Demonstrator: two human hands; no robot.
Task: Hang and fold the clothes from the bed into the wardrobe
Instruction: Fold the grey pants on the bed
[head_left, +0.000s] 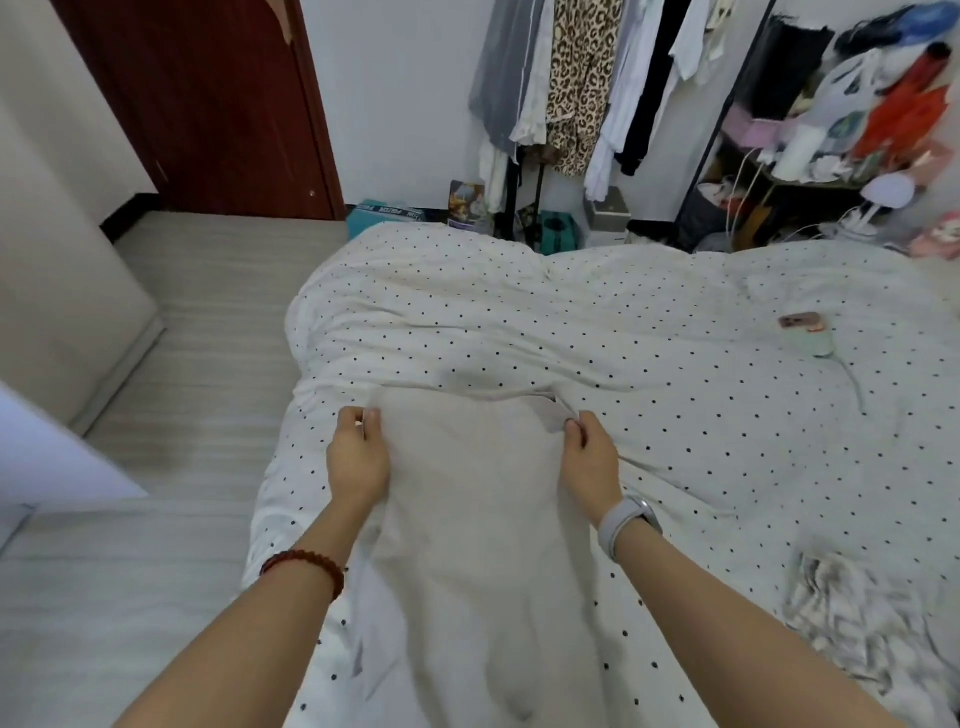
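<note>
Garment (467, 519), pale beige and perhaps a shirt, lies flat on the dotted duvet (649, 332) at centre. Left hand (357, 457) pinches its top corner at 9 o'clock; right hand (589, 457) pinches the corner at 3 o'clock, fingers curled on cloth. Clothes rack (571, 83) hangs at 12 o'clock, phone (802, 321) at 2, a crumpled cloth (857, 623) at 4.

Bedroom, white wall (405, 78) at back, dark red-brown door (208, 104) at left. Pale grey wood-look floor (208, 291). Beige cabinet side (57, 249) along left edge. Black open shelf unit (727, 171) far right, cluttered with bags and a white lamp (887, 191). Boxes (384, 214) on floor against the wall. Even, soft light.
</note>
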